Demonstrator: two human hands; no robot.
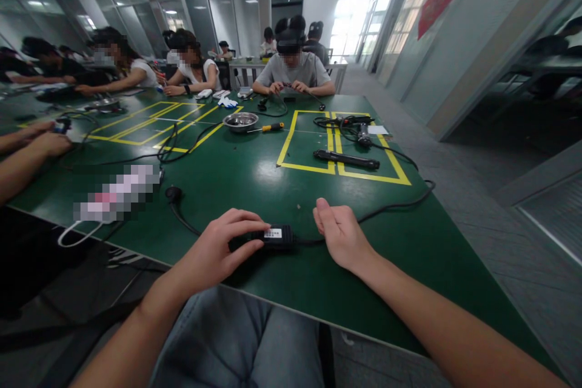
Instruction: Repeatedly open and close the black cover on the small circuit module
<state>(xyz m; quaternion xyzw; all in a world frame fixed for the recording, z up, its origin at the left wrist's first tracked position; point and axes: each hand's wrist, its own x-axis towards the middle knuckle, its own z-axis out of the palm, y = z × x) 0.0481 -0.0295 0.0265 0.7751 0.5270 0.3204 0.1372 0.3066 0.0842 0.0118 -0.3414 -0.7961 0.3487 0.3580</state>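
Observation:
My left hand [231,239] grips the left end of a black inline cord box [279,236] with a small white label, which lies on the green table near its front edge. A black cord runs out of the box to the right, passing under or behind my right hand [341,233]. That hand is closed, thumb and fingers together; whatever may be inside it is hidden. From the box's left side a cord leads to a black power plug [173,195] lying on the table.
Yellow tape [309,168] marks areas on the green table [254,188]. Beyond lie a black rod-shaped tool [346,159], a metal bowl [240,122], a screwdriver [273,127] and cables. A blurred power strip [122,194] lies left, near a co-worker's hands [50,139]. Another person [293,70] sits opposite.

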